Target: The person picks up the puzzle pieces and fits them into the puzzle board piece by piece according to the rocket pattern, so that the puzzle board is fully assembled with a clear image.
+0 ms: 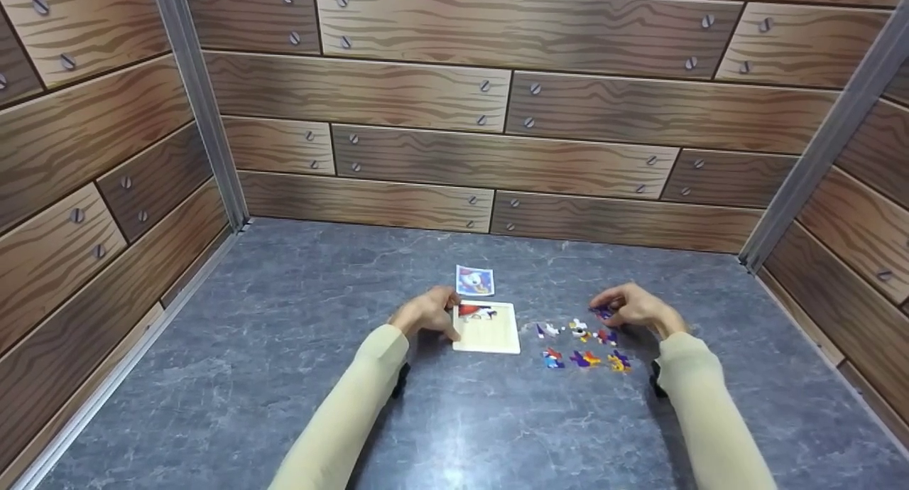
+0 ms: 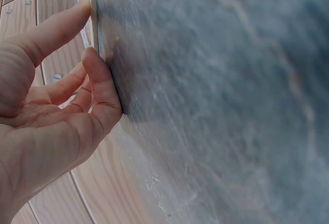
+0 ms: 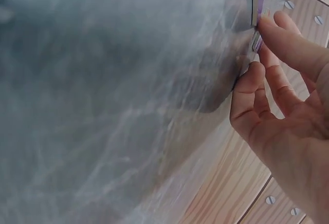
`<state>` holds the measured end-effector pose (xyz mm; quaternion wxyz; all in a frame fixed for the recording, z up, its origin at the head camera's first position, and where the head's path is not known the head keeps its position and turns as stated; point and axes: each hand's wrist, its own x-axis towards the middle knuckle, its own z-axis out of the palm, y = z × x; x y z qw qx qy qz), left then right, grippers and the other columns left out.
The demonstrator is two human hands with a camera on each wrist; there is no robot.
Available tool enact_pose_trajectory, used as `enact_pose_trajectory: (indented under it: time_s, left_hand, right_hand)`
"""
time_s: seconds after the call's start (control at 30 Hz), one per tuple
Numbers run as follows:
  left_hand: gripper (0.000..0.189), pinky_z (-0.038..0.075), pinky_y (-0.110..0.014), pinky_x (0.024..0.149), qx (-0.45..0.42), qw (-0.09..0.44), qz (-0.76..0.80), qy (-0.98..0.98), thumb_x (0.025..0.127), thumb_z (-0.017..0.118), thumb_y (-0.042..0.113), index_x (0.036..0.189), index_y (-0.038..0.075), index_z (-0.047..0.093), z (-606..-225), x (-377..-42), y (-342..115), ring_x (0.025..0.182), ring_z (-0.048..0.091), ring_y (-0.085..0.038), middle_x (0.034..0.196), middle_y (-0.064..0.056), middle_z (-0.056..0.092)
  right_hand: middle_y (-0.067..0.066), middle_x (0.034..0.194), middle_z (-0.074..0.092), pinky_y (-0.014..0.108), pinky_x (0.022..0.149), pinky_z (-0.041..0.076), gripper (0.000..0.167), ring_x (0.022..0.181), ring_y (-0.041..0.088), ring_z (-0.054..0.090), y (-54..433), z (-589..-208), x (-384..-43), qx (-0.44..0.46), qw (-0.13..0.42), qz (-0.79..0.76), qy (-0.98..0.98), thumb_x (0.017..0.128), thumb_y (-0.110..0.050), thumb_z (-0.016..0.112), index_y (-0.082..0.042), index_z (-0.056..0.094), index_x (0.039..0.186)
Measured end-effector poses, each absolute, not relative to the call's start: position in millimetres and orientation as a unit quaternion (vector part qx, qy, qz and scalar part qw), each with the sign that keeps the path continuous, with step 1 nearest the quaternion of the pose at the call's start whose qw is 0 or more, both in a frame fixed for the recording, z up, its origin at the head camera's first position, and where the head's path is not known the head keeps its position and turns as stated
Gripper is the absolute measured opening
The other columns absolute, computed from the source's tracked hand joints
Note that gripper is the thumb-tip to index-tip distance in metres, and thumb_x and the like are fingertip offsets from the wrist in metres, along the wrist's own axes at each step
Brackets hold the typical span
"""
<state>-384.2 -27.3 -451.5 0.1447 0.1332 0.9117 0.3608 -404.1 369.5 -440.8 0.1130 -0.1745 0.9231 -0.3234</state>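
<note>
Left hand [image 1: 428, 311] at the left side of the tray [image 1: 490, 337], its fingers bent in against the edge, thumb near the lower corner, seemingly steadying it. Right hand [image 1: 639, 310] off to the right, fingers narrow, a dark puzzle piece [image 1: 602, 311] between thumb and fingertips; whether it is clear of the surface [image 1: 298, 348], cannot tell. Tray lies flat between the hands, the red-and-white filled part [image 1: 477, 312] in its upper left, the rest bare. Likeliest trouble, to my mind: the right hand works close above its neighbours, so a low knuckle could nudge the red-and-purple piece [image 1: 606, 336] or drag it along. The held piece is small and thin; a pinch near its rim could let it slip or flip over. A hard push from the left hand could skid the tray and unsettle the filled part. Count: one tray, one picture card [image 1: 474, 280] just beyond it, one piece at the right fingers, six loose pieces [image 1: 584, 359] in two rough rows of three. Pieces inside the tray: too small to number.
</note>
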Motion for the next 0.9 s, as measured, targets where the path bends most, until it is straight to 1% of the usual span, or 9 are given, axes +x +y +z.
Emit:
enact_pose_trajectory:
  time_s: [0.07,0.23,0.3,0.37,0.43,0.53,0.63,0.73,0.9]
  left_hand:
    - [0.06,0.043,-0.042,0.105,0.132,0.147,0.364,0.911,0.071,0.085,0.002,0.124,0.001,0.056,-451.5,-384.5,-27.1,0.117,0.053,-0.028,0.126,-0.016,0.057]
    - [0.061,0.043,-0.042,0.106,0.131,0.15,0.362,0.911,0.071,0.085,0.003,0.124,0.001,0.056,-452.4,-384.7,-26.8,0.118,0.053,-0.028,0.128,-0.016,0.057]
    - [0.061,0.042,-0.042,0.106,0.127,0.153,0.362,0.911,0.071,0.085,0.003,0.125,0.002,0.056,-452.7,-384.8,-26.7,0.119,0.052,-0.029,0.129,-0.017,0.056]
    - [0.061,0.042,-0.042,0.106,0.123,0.153,0.363,0.911,0.071,0.085,0.003,0.125,0.002,0.056,-453.0,-385.0,-26.6,0.12,0.052,-0.03,0.13,-0.017,0.056]
    - [0.062,0.042,-0.042,0.106,0.12,0.153,0.362,0.912,0.071,0.085,0.004,0.125,0.002,0.056,-453.1,-385.1,-26.4,0.12,0.052,-0.03,0.13,-0.017,0.056]
    - [0.062,0.043,-0.042,0.106,0.12,0.15,0.357,0.914,0.071,0.086,0.005,0.125,0.002,0.056,-452.9,-385.1,-26.0,0.12,0.053,-0.029,0.13,-0.017,0.057]
    - [0.062,0.042,-0.042,0.107,0.116,0.154,0.355,0.915,0.072,0.086,0.006,0.126,0.003,0.056,-451.8,-384.9,-25.7,0.121,0.052,-0.029,0.132,-0.016,0.056]
    - [0.061,0.041,-0.042,0.107,0.113,0.162,0.36,0.912,0.073,0.085,0.005,0.126,0.004,0.055,-450.6,-385.2,-25.5,0.123,0.051,-0.029,0.133,-0.016,0.055]
    - [0.061,0.042,-0.042,0.107,0.107,0.166,0.37,0.908,0.072,0.085,0.004,0.125,0.005,0.056,-450.8,-385.5,-26.1,0.122,0.051,-0.029,0.132,-0.015,0.055]
  right_hand:
    - [0.026,0.119,0.065,0.036,0.088,0.052,0.039,0.106,0.035,0.059,369.3,-441.8,-404.3,-0.179,0.106,-0.319,0.925,0.078,0.006,0.072,0.007,0.066,0.117]
    - [0.026,0.118,0.066,0.051,0.097,0.048,0.041,0.107,0.037,0.06,368.5,-445.2,-404.7,-0.182,0.101,-0.315,0.926,0.076,0.006,0.072,0.007,0.066,0.117]
    - [0.026,0.118,0.066,0.053,0.098,0.047,0.042,0.107,0.038,0.06,368.0,-446.0,-404.6,-0.182,0.097,-0.314,0.927,0.076,0.006,0.073,0.007,0.066,0.117]
    - [0.025,0.118,0.066,0.051,0.095,0.049,0.043,0.104,0.036,0.06,367.8,-446.6,-404.9,-0.177,0.093,-0.315,0.928,0.075,0.006,0.073,0.006,0.066,0.117]
    - [0.024,0.117,0.066,0.044,0.09,0.051,0.043,0.1,0.032,0.06,367.6,-446.4,-404.5,-0.173,0.091,-0.314,0.929,0.074,0.006,0.074,0.005,0.066,0.117]
    - [0.024,0.118,0.066,0.032,0.081,0.049,0.042,0.096,0.028,0.059,367.0,-445.2,-403.5,-0.171,0.092,-0.313,0.93,0.075,0.005,0.073,0.005,0.067,0.116]
    - [0.025,0.12,0.065,0.025,0.078,0.047,0.041,0.097,0.025,0.058,365.8,-443.7,-401.7,-0.164,0.094,-0.322,0.928,0.077,0.004,0.072,0.005,0.067,0.117]
    - [0.025,0.12,0.065,0.022,0.074,0.047,0.04,0.095,0.021,0.058,363.0,-442.3,-399.8,-0.144,0.099,-0.343,0.923,0.079,0.004,0.071,0.005,0.066,0.119]
    - [0.022,0.116,0.066,0.024,0.066,0.049,0.038,0.079,0.013,0.056,355.7,-438.8,-398.4,-0.114,0.119,-0.379,0.91,0.083,0.002,0.069,0.004,0.066,0.121]
